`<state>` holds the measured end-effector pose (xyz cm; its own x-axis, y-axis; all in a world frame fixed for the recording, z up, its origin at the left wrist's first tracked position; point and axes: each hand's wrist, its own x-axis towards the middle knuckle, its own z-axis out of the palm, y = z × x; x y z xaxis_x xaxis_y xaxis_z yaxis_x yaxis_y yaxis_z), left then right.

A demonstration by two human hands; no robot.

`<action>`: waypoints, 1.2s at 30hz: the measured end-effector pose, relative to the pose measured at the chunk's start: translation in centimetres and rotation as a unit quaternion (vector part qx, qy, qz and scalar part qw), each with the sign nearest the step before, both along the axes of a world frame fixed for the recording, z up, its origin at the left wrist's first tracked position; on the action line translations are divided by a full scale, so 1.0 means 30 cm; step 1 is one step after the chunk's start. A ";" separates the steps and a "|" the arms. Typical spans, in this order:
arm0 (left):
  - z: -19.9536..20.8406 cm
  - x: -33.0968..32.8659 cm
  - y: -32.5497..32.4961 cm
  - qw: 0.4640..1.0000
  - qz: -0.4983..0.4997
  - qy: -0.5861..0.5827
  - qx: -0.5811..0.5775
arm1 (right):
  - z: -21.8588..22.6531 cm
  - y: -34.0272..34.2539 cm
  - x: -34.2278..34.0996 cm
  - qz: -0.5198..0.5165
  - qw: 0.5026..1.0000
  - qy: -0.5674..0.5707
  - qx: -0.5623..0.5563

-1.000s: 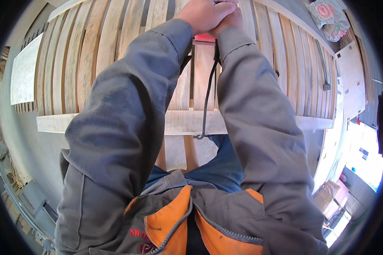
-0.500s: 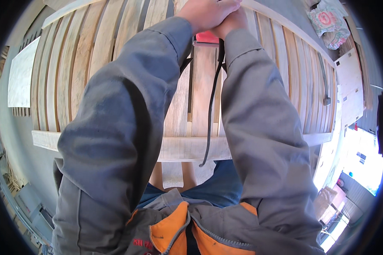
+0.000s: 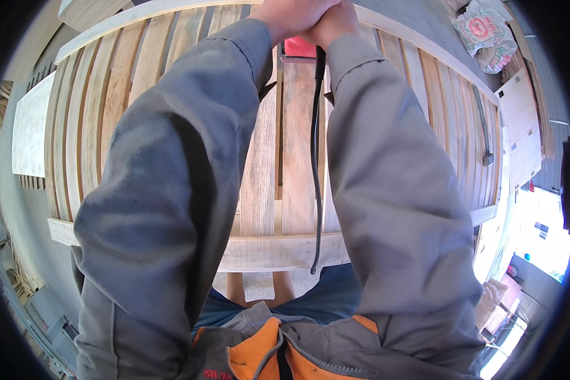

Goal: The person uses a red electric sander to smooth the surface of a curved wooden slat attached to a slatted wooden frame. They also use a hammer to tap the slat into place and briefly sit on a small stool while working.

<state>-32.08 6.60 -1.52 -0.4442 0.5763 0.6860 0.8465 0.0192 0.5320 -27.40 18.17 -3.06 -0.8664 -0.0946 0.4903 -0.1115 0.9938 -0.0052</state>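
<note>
Both arms stretch forward to the top edge of the view. My left hand and my right hand meet there, the left partly lapping over the right. Both are closed on a red corded power tool, pressed down on the slats. Only its rear part shows; the fingers and the rest of the tool are hidden or cut off. Its black cord trails back toward me between my forearms and hangs past the near rail. Under the tool lies a slatted wooden panel with narrow gaps.
A near rail borders the panel close to my body. A dark metal bar or clamp lies along its right side. Printed sacks rest at the far right, pale boards below them. A white sheet stands at the left.
My hands and the red tool have shifted slightly left and farther away over the slats. The near rail and the cord's end appear lower in view. Both hands keep their hold.
</note>
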 end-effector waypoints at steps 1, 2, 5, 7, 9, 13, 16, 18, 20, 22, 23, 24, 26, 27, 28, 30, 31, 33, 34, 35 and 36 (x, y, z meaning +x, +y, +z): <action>0.000 -0.006 0.008 0.999 -0.007 -0.036 0.017 | 0.009 0.001 -0.012 0.006 1.000 0.000 -0.023; -0.002 -0.009 0.012 0.997 -0.015 -0.072 0.033 | 0.017 0.000 -0.019 0.012 0.999 0.000 -0.045; 0.032 0.005 -0.018 0.993 -0.019 -0.104 0.046 | 0.079 -0.071 0.013 -0.114 0.981 -0.137 -0.075; 0.023 0.031 -0.042 0.978 -0.024 -0.207 0.025 | 0.100 -0.088 0.039 -0.087 0.985 -0.142 -0.031; 0.016 0.067 -0.041 0.970 -0.015 -0.244 0.007 | 0.096 -0.080 0.076 -0.079 0.987 -0.141 0.000; 0.041 0.195 -0.053 0.978 0.035 -0.205 0.006 | 0.075 -0.065 0.178 -0.041 0.991 -0.087 -0.092; 0.080 0.324 -0.095 0.987 0.059 -0.149 -0.027 | 0.071 -0.106 0.265 -0.069 0.991 -0.113 -0.006; 0.113 0.391 -0.124 0.973 0.057 -0.224 -0.020 | 0.095 -0.124 0.322 -0.035 0.994 -0.101 -0.022; 0.114 0.452 -0.144 0.961 0.065 -0.266 -0.024 | 0.026 -0.113 0.367 -0.002 0.998 -0.062 -0.028; 0.122 0.514 -0.160 0.952 0.079 -0.295 -0.026 | 0.085 -0.160 0.452 -0.037 0.991 -0.127 -0.003; 0.125 0.552 -0.173 0.953 0.074 -0.294 -0.025 | 0.114 -0.185 0.495 -0.053 0.986 -0.159 0.009; 0.137 0.593 -0.180 0.954 0.065 -0.291 -0.022 | 0.128 -0.189 0.534 -0.067 0.975 -0.209 -0.022; 0.132 0.657 -0.192 0.957 0.052 -0.286 -0.017 | 0.120 -0.201 0.616 -0.049 0.988 -0.140 -0.035; 0.141 0.693 -0.196 0.956 0.052 -0.289 -0.017 | 0.108 -0.201 0.647 -0.041 0.993 -0.105 -0.041; 0.155 0.731 -0.205 0.955 0.055 -0.292 -0.017 | 0.096 -0.193 0.666 -0.047 0.987 -0.151 -0.007; 0.182 0.801 -0.225 0.955 0.060 -0.289 -0.027 | 0.046 -0.200 0.712 -0.051 0.993 -0.107 -0.002; 0.183 0.835 -0.232 0.955 0.059 -0.291 -0.020 | 0.032 -0.206 0.745 -0.053 0.995 -0.085 0.002; 0.169 0.891 -0.253 0.954 0.060 -0.295 -0.009 | 0.032 -0.227 0.805 -0.071 0.992 -0.093 0.038; 0.166 0.914 -0.268 0.952 0.053 -0.302 -0.012 | 0.046 -0.248 0.835 -0.086 0.986 -0.122 0.069; 0.163 0.935 -0.275 0.950 0.053 -0.308 -0.010 | 0.055 -0.261 0.857 -0.084 0.988 -0.122 0.053; 0.176 0.959 -0.277 0.948 0.052 -0.313 -0.007 | 0.064 -0.266 0.872 -0.084 0.988 -0.123 0.042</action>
<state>-3.32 -1.71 3.75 -0.8169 0.5143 0.2609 0.3577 0.0971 0.9288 -1.24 10.18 -1.14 -0.9651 0.0288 0.2603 0.0489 0.9963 0.0709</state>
